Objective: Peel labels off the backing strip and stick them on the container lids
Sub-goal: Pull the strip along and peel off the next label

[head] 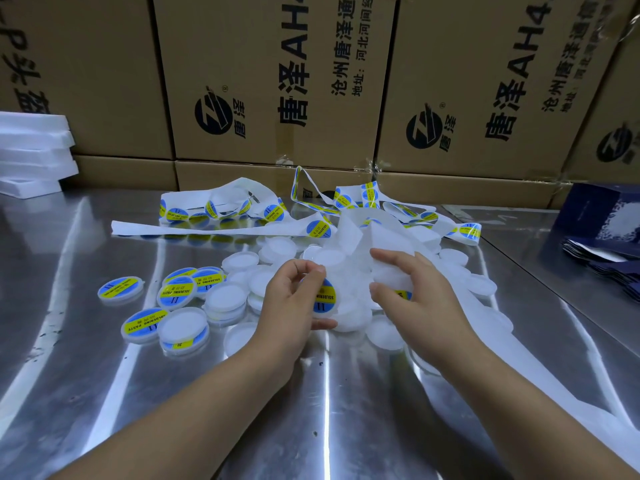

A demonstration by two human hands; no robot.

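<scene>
My left hand (294, 296) grips a round white lid (327, 301) with a blue and yellow label on it, thumb under its lower edge, fingers curled over the top. My right hand (412, 292) holds the white backing strip (360, 237), and a label (403, 294) shows partly under its fingers. The strip loops away behind, carrying several blue and yellow labels (318, 228). A pile of bare white lids (227, 299) lies around both hands. Several labelled lids (121, 288) lie to the left.
The work sits on a shiny metal table (173, 410). Brown cardboard boxes (270, 81) form a wall behind. White foam trays (34, 154) are stacked at far left. Dark blue packets (602, 237) lie at the right edge. Used strip trails past my right forearm.
</scene>
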